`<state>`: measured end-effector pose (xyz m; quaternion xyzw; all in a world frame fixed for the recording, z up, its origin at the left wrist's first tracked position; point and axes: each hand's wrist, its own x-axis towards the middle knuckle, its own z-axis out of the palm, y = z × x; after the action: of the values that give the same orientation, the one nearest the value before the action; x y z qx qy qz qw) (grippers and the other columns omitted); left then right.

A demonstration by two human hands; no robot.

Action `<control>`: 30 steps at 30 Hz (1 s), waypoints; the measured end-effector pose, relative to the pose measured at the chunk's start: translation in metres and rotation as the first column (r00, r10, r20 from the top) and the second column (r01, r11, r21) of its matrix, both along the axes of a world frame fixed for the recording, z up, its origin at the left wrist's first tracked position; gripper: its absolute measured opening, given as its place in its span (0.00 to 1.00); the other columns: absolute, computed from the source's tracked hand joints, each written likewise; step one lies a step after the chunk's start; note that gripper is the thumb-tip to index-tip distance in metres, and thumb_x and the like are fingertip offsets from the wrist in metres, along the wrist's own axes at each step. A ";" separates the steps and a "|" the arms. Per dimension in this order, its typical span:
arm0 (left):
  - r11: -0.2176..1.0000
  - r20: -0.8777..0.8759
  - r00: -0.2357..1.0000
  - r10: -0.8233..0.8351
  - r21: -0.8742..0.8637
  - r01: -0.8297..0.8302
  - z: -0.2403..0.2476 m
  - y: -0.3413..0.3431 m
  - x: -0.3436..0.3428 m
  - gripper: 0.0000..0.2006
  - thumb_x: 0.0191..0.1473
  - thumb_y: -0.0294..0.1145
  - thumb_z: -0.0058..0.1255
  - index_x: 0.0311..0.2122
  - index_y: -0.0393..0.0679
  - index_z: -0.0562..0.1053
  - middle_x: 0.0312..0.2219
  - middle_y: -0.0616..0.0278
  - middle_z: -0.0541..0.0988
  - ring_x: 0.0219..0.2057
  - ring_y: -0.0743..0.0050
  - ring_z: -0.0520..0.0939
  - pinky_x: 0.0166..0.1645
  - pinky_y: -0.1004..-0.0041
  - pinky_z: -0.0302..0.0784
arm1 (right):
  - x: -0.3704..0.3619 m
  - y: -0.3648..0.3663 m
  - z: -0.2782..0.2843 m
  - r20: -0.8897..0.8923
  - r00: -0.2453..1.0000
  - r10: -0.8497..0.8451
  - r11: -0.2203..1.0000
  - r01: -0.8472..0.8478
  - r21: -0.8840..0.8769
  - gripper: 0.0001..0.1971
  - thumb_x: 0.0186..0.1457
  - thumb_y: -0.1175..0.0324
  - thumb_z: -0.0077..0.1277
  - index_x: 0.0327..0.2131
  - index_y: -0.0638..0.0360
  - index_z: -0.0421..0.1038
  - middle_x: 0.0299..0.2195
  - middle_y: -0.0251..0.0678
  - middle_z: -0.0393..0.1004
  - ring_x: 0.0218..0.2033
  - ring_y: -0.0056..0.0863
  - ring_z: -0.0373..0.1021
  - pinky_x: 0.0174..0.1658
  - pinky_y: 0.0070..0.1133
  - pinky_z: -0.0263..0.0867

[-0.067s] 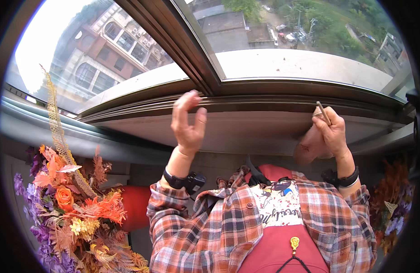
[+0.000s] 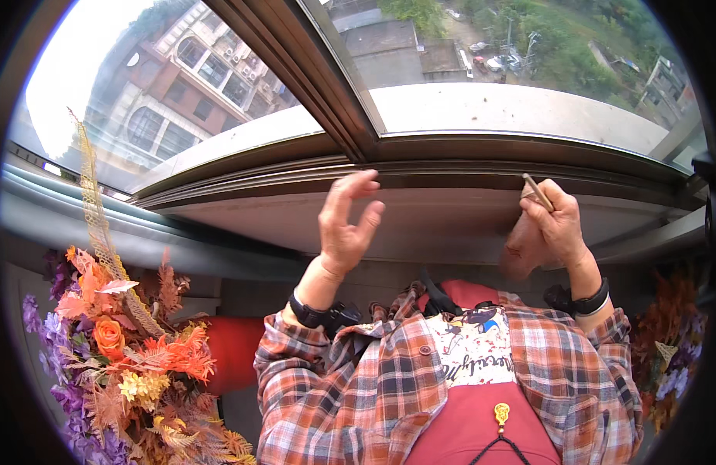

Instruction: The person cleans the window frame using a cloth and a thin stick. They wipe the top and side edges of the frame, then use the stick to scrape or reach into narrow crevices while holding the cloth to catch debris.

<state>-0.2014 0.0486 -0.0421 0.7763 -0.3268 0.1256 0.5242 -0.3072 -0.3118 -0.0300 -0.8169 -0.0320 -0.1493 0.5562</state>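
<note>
My left hand [image 2: 346, 229] is raised over the window sill [image 2: 435, 221], its fingers apart and nothing in them. The fingertips come close to the dark window track [image 2: 311, 167]. Over the right part of the sill, my right hand [image 2: 561, 225] is closed around a thin, light brown stick [image 2: 538, 192]. One end sticks out up and to the left, near the track; the rest is hidden in the hand. Beside the right hand lies a blurred pinkish-brown shape [image 2: 522, 248]. I cannot tell whether it is an object or a reflection.
A dark frame post [image 2: 304, 70] slants up between the glass panes. At lower left, orange and purple artificial flowers [image 2: 110, 337] stand beside a red rounded object [image 2: 235, 353]. More flowers [image 2: 672, 356] are at far right. A pale curtain [image 2: 133, 232] borders the sill's left.
My left hand has moved right and slightly down. My right hand, still holding the stick, has shifted a little to the left.
</note>
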 end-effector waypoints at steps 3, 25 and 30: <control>0.966 -0.205 0.947 -0.248 0.017 0.257 -0.028 -0.046 -0.038 0.41 0.51 0.36 0.62 0.66 0.40 0.53 0.62 0.48 0.61 0.63 0.53 0.63 0.66 0.60 0.57 | 0.017 0.053 0.007 0.025 0.976 0.215 0.972 -0.217 0.091 0.06 0.55 0.74 0.57 0.29 0.63 0.69 0.21 0.28 0.67 0.25 0.13 0.59 0.28 0.17 0.60; 0.777 -0.691 0.711 0.130 -0.374 -0.506 -0.114 0.070 -0.050 0.15 0.53 0.25 0.58 0.46 0.38 0.71 0.41 0.65 0.77 0.42 0.80 0.75 0.50 0.76 0.71 | 0.059 0.109 0.051 0.091 0.984 0.156 0.750 -0.058 -0.659 0.13 0.59 0.67 0.52 0.48 0.51 0.74 0.26 0.38 0.73 0.25 0.38 0.72 0.28 0.28 0.67; 0.723 -0.473 0.827 0.304 -0.451 -0.524 -0.091 0.103 -0.016 0.14 0.54 0.18 0.54 0.47 0.39 0.70 0.43 0.64 0.76 0.46 0.77 0.75 0.55 0.74 0.69 | 0.062 0.112 0.056 0.118 0.987 0.108 0.653 0.019 -0.757 0.20 0.55 0.75 0.53 0.52 0.43 0.74 0.21 0.36 0.67 0.21 0.34 0.69 0.25 0.28 0.65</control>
<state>-0.2175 0.1513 -0.1328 0.6491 0.0143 0.1852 0.7377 -0.2449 -0.1998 0.0255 -0.9591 -0.1537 -0.1706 0.1653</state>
